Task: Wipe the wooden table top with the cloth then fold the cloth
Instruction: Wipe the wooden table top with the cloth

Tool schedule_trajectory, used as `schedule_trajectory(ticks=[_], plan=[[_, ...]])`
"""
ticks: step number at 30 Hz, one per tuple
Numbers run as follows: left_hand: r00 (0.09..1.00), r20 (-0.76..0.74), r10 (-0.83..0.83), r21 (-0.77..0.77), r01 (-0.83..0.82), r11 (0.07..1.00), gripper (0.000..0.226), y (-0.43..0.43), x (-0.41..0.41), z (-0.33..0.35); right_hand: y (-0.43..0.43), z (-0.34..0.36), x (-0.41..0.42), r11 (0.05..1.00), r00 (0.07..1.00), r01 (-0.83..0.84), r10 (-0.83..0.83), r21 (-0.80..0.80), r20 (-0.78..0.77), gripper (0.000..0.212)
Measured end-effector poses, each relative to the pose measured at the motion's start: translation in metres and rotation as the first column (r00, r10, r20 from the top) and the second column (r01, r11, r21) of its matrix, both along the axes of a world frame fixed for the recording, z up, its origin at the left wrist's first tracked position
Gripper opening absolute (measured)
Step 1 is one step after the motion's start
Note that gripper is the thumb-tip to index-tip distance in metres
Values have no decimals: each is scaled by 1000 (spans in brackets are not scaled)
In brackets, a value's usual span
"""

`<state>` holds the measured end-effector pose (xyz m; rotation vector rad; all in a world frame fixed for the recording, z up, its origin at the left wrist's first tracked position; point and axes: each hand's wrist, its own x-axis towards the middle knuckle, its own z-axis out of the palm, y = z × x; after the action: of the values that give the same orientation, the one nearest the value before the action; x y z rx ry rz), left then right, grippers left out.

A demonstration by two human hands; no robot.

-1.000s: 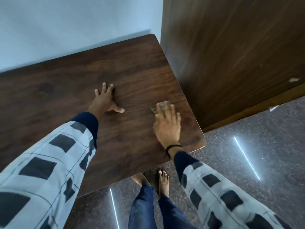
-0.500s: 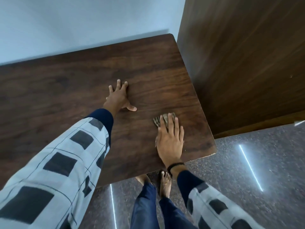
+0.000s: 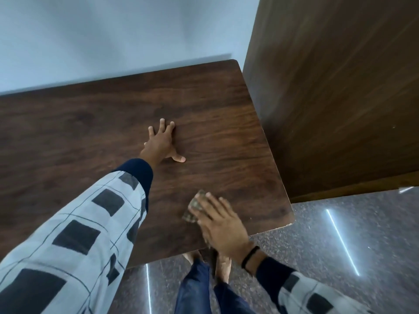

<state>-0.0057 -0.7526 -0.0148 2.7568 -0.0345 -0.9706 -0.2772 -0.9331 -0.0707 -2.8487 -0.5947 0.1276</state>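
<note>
The dark wooden table top [image 3: 215,123] fills the middle of the view, its right corner close to me. My right hand [image 3: 221,223] presses flat on a small grey-brown cloth [image 3: 192,210] near the table's front edge; only the cloth's left part shows past my fingers. My left hand [image 3: 162,142] rests flat on the wood further in, fingers spread, holding nothing. Both sleeves are light with dark squares.
A tall dark wooden panel [image 3: 335,91] stands against the table's right edge. A pale wall [image 3: 113,37] runs behind the table. Below the front edge are speckled floor [image 3: 340,245] and my bare feet and blue trousers [image 3: 199,288].
My right hand has slid the cloth back toward the table's front edge and turned slightly left. The left hand stays planted on the wood. The view has shifted.
</note>
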Motion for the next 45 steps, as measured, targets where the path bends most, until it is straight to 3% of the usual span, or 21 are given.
schedule_trajectory(ticks=[4,6,8,10,12,15,18,21,24,27,28,31,33,35,40,45], plan=[[1000,-17,10,11,-9,1000,145,-5,2,2,5,10,37,928,928,372,-372,35,-1,52],[1000,-19,11,20,-11,1000,145,-5,4,1,35,15,45,879,882,471,-471,80,-22,52],[1000,-24,13,32,-13,999,145,-4,5,0,67,14,37,902,912,409,-407,140,-43,50],[999,-34,12,40,-11,999,146,-3,6,-2,85,8,11,971,983,185,-180,151,-46,49],[999,-37,13,43,-11,999,147,-3,6,-3,76,2,-18,990,999,-18,21,138,-26,50],[999,-35,6,48,-5,999,148,-1,6,-3,27,-2,-37,992,993,-113,114,51,-10,54],[1000,-22,-1,39,2,999,147,-1,5,-2,-39,2,-26,999,1000,29,-29,-38,-4,55],[1000,-6,-11,21,11,1000,146,1,3,-2,-95,7,-13,957,957,288,-289,-39,-3,53],[1000,-3,-8,15,8,1000,146,1,2,-1,-110,11,-12,834,834,552,-552,-18,1,50],[1000,-23,5,17,-5,1000,146,-1,3,3,-67,11,-14,620,620,784,-784,-14,-6,51],[1000,-28,8,14,-8,1000,146,-2,3,3,-47,10,-17,590,590,807,-807,-2,-30,52],[1000,-22,-5,9,5,1000,146,0,1,6,-15,5,-26,671,671,741,-740,19,-55,50],[1000,-17,-6,-2,6,1000,145,0,-1,7,-33,5,-24,705,704,709,-706,16,-75,50],[1000,-24,3,-12,-3,1000,144,-2,-2,10,-63,7,-10,680,679,733,-732,1,-49,51],[999,-46,-3,8,3,1000,143,-6,-3,16,-103,16,76,627,627,778,-779,-23,-22,50],[998,-56,-2,19,3,1000,143,-6,0,13,-101,23,170,671,670,741,-741,-33,-42,52]])
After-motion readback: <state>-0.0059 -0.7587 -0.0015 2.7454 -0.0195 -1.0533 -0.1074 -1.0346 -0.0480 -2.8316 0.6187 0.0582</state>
